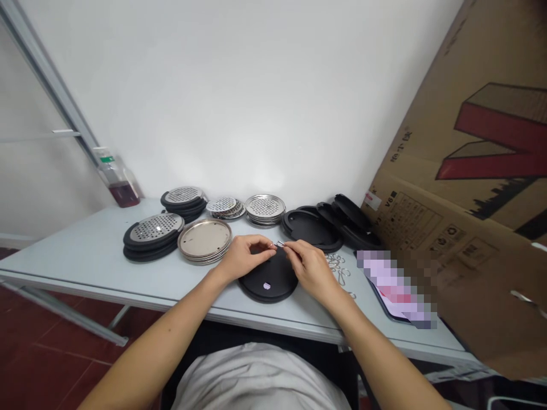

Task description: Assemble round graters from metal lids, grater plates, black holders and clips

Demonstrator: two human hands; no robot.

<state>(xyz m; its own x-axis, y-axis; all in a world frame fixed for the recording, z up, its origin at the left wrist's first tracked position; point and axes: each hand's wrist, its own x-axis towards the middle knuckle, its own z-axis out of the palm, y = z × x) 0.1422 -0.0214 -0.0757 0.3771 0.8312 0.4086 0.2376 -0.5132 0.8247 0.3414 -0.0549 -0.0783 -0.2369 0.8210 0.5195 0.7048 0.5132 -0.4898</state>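
Shirt at lower centre; left hand and right hand, grips together, pinch a small metal part at frame centre, above a black disc on the surface.

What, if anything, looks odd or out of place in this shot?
A large brown corrugated cardboard sheet leans over the right end of the pale grey folding table, crowding that end. Beside it, a pixelated patch obscures a flat, dark-edged object, so what it is cannot be told.
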